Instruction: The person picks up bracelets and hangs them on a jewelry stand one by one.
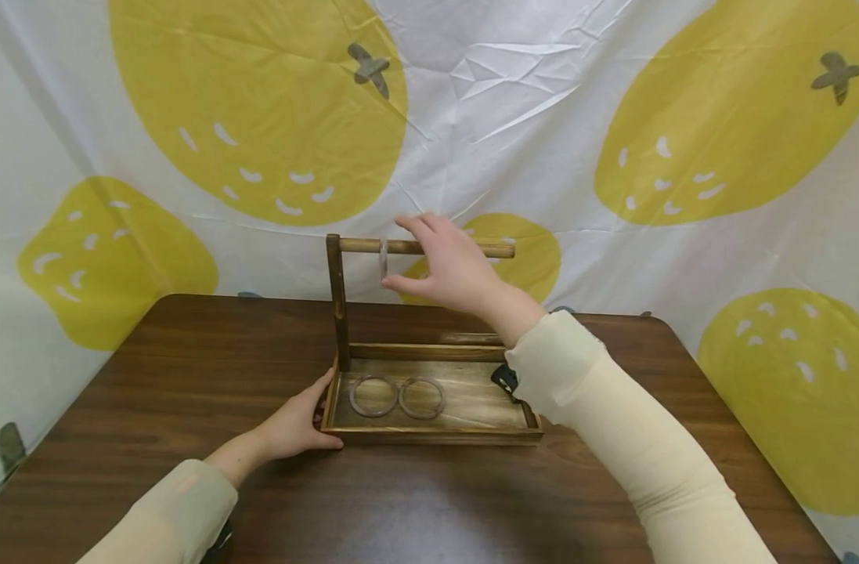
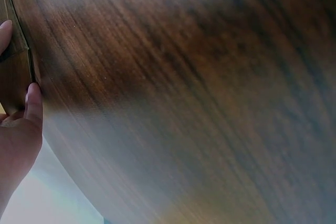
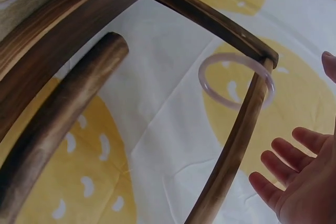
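Observation:
A wooden stand has a shallow tray (image 1: 464, 439), an upright post (image 1: 338, 305) at its left end and a horizontal rod (image 1: 359, 246) on top. One pale translucent bangle (image 1: 383, 260) hangs on the rod near the post. My right hand (image 1: 453, 262) is at the rod with its fingers spread; the right wrist view shows a gap between the fingers (image 3: 283, 169) and the hanging bangle (image 3: 207, 85). Two more bangles (image 1: 373, 415) (image 1: 420, 417) lie side by side in the tray. My left hand (image 1: 295, 423) grips the tray's left end, thumb at the front corner.
Behind the tray, a second wooden rod (image 1: 471, 338) shows, partly hidden by my right arm. A small black object (image 1: 503, 379) shows beside the right cuff. The brown table (image 1: 415, 509) ends at a lemon-print cloth (image 1: 514, 94) hanging behind it.

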`<state>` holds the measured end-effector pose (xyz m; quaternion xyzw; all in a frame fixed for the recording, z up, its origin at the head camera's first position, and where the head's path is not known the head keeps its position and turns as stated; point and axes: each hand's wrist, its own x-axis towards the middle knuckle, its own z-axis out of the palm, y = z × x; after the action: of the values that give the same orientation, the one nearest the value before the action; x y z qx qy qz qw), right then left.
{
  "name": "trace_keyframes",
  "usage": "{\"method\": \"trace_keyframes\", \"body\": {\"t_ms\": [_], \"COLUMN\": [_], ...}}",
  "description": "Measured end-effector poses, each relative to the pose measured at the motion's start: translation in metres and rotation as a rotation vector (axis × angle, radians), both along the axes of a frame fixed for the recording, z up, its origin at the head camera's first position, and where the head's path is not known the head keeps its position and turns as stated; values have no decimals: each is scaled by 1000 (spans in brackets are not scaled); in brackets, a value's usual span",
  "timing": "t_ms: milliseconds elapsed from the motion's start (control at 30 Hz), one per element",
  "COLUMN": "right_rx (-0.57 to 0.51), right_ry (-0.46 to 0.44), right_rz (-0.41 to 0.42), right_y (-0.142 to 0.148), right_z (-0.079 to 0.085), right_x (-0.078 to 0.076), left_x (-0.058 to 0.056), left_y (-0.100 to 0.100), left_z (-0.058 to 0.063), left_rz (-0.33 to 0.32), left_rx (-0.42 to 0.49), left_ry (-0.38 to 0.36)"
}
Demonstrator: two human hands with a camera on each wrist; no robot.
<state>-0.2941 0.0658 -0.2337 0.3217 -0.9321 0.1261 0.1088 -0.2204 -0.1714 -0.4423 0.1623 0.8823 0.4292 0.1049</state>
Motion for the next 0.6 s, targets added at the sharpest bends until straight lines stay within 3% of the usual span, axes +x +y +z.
{"method": "trace_keyframes", "body": {"t_ms": [600], "right_rx": [-49], "right_ry": [-3], "right_rz": [144], "right_y": [19], "right_z": [-26], "right_x": [32], "left_x": [-2], "left_y": [-1], "left_z": [-2], "left_rz": [13], "left_rx": [0], "left_ry": [1]}}
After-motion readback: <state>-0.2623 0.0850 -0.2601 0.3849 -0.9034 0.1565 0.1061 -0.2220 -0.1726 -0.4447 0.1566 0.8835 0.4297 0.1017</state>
